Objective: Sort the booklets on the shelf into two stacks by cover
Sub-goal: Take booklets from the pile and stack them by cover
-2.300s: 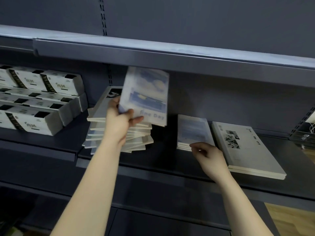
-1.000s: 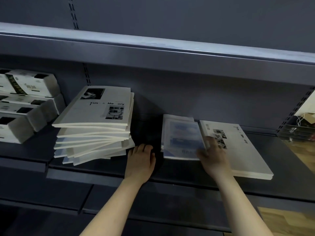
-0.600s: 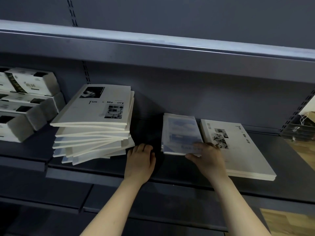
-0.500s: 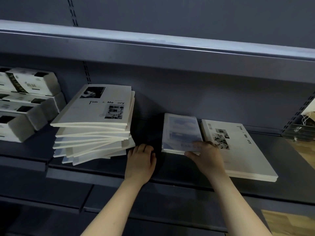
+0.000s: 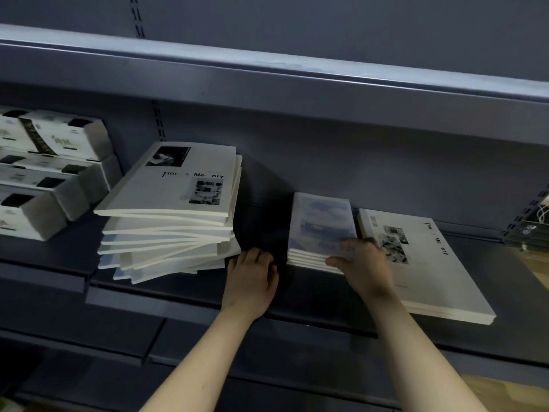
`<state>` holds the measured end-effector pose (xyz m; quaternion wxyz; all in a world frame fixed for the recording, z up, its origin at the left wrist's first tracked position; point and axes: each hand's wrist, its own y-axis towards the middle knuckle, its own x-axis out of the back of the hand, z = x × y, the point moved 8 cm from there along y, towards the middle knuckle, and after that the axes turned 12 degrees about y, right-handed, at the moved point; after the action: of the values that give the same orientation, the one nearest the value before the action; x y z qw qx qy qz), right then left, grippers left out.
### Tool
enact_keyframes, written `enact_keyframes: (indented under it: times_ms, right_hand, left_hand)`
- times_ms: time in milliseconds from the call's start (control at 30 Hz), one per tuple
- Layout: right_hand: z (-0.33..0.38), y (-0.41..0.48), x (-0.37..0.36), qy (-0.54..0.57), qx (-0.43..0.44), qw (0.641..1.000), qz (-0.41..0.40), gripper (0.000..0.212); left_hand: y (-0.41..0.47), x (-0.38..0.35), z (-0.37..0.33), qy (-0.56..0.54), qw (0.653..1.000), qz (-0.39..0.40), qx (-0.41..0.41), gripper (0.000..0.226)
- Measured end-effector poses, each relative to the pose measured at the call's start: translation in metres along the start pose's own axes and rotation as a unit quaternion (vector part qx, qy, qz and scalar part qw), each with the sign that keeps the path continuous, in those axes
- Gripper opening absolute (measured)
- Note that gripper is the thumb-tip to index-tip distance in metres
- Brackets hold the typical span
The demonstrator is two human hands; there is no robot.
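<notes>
Two bare forearms reach up from the near edge toward a dark metal shelf, where booklets are being sorted by cover. Nearest the camera, the left hand rests palm down on the bare shelf between the piles, fingers loosely curled and holding nothing, its fingertips just beside the low right corner of the unsorted pile; it looks parked there, ready to draw the next booklet. To its right, the right hand lies on the near end of the blue-cover stack, thumb at the stack's near edge and fingers spread flat over the top cover, pressing rather than gripping, apparently squaring the top copy with those beneath. Its wrist is bent slightly leftward, the forearm crossing in front of the white-cover stack, which lies flat just right of the blue one, the two nearly touching along their long sides. Farther left, the unsorted pile stands much taller, fanned and uneven, with a white "Time & Memory" cover on top and bluish edges showing low in the heap, so most of the sorting seems still to come. At far left sit white cartons, stacked and well apart from the work. Behind everything runs the grey back panel, under an upper shelf.
</notes>
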<state>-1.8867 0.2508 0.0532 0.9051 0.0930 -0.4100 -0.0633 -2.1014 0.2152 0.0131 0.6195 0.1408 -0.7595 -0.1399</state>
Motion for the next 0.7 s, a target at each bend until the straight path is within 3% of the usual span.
enact_keyframes:
  times_ms: [100, 233, 367, 433, 533, 633, 700]
  right_hand:
    - [0.003, 0.002, -0.001, -0.045, -0.003, 0.999, 0.020, 0.043]
    - [-0.001, -0.005, -0.009, -0.107, -0.019, 0.993, 0.051, 0.038]
    - [0.010, -0.025, -0.006, -0.079, 0.011, 0.996, -0.047, 0.033]
    - [0.015, -0.038, -0.011, -0.038, 0.023, 0.997, -0.063, 0.030]
    - [0.025, -0.051, -0.024, 0.006, 0.052, 0.997, -0.059, 0.022]
    - [0.041, -0.054, -0.038, 0.045, 0.072, 0.996, -0.031, 0.016]
    - [0.052, -0.055, -0.044, 0.052, 0.083, 0.995, -0.018, 0.013]
  left_hand:
    - [-0.001, 0.002, -0.001, -0.040, 0.999, 0.011, -0.014, 0.025]
    - [-0.006, 0.018, 0.000, -0.197, 0.980, 0.033, -0.024, 0.027]
    - [-0.005, 0.062, -0.014, -0.213, 0.972, 0.016, -0.102, 0.026]
    - [0.000, 0.095, -0.009, -0.197, 0.974, -0.029, -0.107, 0.024]
    - [0.005, 0.149, 0.024, -0.165, 0.975, -0.141, -0.052, 0.022]
    - [0.004, 0.189, 0.082, -0.056, 0.967, -0.226, 0.100, 0.016]
    - [0.001, 0.202, 0.124, 0.029, 0.950, -0.235, 0.201, 0.024]
